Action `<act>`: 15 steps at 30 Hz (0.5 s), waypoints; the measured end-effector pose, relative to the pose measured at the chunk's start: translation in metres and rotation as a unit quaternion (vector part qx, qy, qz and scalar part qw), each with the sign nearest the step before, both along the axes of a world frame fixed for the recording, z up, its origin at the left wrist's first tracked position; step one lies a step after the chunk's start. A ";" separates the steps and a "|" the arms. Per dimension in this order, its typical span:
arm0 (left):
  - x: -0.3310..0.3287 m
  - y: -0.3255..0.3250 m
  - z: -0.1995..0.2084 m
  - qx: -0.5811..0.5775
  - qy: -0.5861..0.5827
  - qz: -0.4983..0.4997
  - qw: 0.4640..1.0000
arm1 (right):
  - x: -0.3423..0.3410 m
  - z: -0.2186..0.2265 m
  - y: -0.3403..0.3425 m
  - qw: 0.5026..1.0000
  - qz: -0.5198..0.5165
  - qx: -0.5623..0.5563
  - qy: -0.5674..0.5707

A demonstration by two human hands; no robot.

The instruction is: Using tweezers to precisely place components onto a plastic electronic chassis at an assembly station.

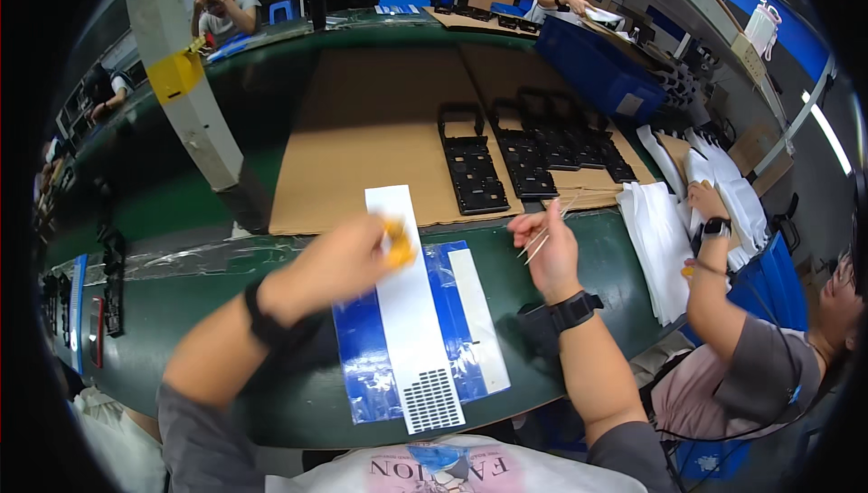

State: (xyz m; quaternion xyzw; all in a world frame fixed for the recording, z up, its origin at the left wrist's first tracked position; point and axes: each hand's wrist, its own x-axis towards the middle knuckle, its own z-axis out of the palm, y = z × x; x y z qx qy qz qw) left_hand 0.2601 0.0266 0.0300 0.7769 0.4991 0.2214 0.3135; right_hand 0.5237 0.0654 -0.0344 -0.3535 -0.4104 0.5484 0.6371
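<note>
A green bench [226, 312] carries cardboard [380, 140] with black trays [475, 172] behind. A white strip [411, 312] lies on blue film [362, 348]. Left hand [348, 258] pinches something orange [398, 244], blurred, perhaps tape. Right hand [551, 253] grips thin sticks [542, 235].

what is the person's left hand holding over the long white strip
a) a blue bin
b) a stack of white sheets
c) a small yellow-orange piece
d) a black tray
c: the left hand pinches a small, motion-blurred yellow-orange piece just above the long white strip, while the black trays lie farther back on the cardboard.
</note>
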 end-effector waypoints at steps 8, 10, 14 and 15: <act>0.083 0.162 -0.047 0.081 0.064 0.143 0.984 | -0.019 0.001 -0.012 0.983 0.121 -0.114 -0.082; 0.079 0.168 -0.051 0.133 -0.039 0.176 0.975 | -0.019 0.003 -0.014 0.983 0.143 -0.100 -0.063; 0.053 0.137 -0.034 0.164 -0.394 0.146 0.893 | -0.015 0.014 -0.019 0.978 0.194 -0.073 0.001; 0.047 0.104 -0.017 0.078 -0.484 0.150 0.859 | -0.016 0.017 -0.020 0.979 0.193 -0.062 0.008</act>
